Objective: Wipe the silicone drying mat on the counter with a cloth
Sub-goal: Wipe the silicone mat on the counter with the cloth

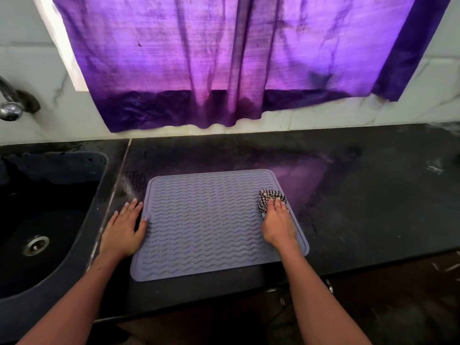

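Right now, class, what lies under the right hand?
A checked cloth, bunched on the grey silicone drying mat, pokes out beyond the right hand. The part beneath the palm is hidden.

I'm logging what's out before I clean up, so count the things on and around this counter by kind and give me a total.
Silicone drying mat: 1
Checked cloth, under the right hand: 1
Sink: 1
Tap: 1
Purple curtain: 1
Hands, with the left hand flat at the mat's edge: 2
Total: 7

I found myself viewing a home kitchen. A dark stone counter (348, 207) held an inset sink (49, 220) with a wall tap (11, 105). A purple curtain (236, 58) hung over marble-look tiles (348, 118).
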The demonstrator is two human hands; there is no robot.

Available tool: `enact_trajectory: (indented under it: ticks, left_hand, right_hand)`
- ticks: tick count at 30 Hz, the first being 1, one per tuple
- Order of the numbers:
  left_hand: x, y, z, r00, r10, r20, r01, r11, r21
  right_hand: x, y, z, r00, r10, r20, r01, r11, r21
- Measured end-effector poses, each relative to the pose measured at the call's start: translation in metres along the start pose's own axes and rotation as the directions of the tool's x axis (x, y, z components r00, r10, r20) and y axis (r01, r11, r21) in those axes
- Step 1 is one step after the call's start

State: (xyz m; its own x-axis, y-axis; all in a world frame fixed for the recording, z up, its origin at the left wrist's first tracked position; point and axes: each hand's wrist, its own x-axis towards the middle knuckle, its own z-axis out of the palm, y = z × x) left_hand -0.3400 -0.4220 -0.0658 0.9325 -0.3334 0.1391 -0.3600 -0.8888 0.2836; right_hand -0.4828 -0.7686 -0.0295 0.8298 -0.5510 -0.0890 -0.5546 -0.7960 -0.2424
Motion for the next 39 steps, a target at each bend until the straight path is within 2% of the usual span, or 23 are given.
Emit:
enact_trajectory:
  ticks: [3,5,8,11,13,16,20,27,30,32,34,36,37,39]
  left_hand:
    - [-0.001,0.001,-0.001,1.0,-0.004,0.007,0.004,1.0,-0.002]
    - [-0.001,0.001,-0.002,1.0,-0.007,0.014,0.007,1.0,-0.002]
    - [-0.001,0.001,-0.003,1.0,0.0,0.021,0.0,1.0,-0.003]
    - [-0.002,0.001,-0.004,1.0,-0.007,0.019,0.007,1.0,-0.007]
    - [-0.002,0.002,-0.004,1.0,-0.006,0.013,0.006,1.0,-0.007]
    - [-0.002,0.004,-0.006,1.0,-0.003,0.011,0.003,1.0,-0.014]
    - [-0.003,0.004,-0.006,1.0,-0.001,0.006,0.001,1.0,-0.019]
    - [-0.003,0.006,-0.006,1.0,0.004,0.002,-0.004,1.0,-0.018]
    - [-0.004,0.006,-0.007,1.0,0.001,0.014,0.0,1.0,-0.026]
    - [-0.006,0.006,-0.009,1.0,0.003,0.022,-0.002,0.999,-0.034]
    - [-0.009,0.006,-0.01,1.0,0.006,0.025,-0.004,0.999,-0.045]
    - [-0.011,0.007,-0.012,1.0,0.009,0.03,-0.008,0.999,-0.052]
    - [-0.011,0.007,-0.012,1.0,0.01,0.03,-0.008,0.999,-0.053]
    - [-0.012,0.008,-0.013,1.0,0.01,0.024,-0.009,0.998,-0.056]
  right_hand:
    - [0.003,0.002,-0.007,0.999,-0.022,0.048,0.02,0.999,0.049]
    - [0.005,0.004,-0.019,0.996,-0.025,0.091,0.008,0.981,0.193]
    - [0.003,0.011,-0.041,0.995,0.084,0.054,-0.099,0.913,0.396]
    - [-0.006,0.011,-0.044,0.983,0.152,-0.103,-0.108,0.932,0.347]
    - [-0.019,0.01,-0.03,0.982,0.111,-0.153,-0.065,0.959,0.275]
    - [-0.04,0.011,-0.001,0.99,0.074,-0.118,-0.058,0.989,0.139]
    - [-0.046,0.015,0.011,0.987,0.065,-0.146,-0.051,0.994,0.097]
    - [-0.034,0.026,0.001,1.0,0.001,0.001,-0.001,0.988,0.157]
    - [-0.035,0.029,-0.005,1.0,-0.03,-0.001,0.029,0.96,0.277]
    - [-0.036,0.026,-0.013,1.0,0.022,-0.008,-0.017,0.898,0.439]
    - [-0.037,0.019,-0.025,0.977,0.212,-0.001,-0.161,0.746,0.646]
    - [-0.039,0.008,-0.033,0.92,0.392,-0.011,-0.249,0.605,0.756]
    - [-0.042,0.0,-0.037,0.903,0.429,-0.039,-0.252,0.6,0.759]
    - [-0.052,-0.017,-0.037,0.915,0.381,-0.128,-0.191,0.693,0.696]
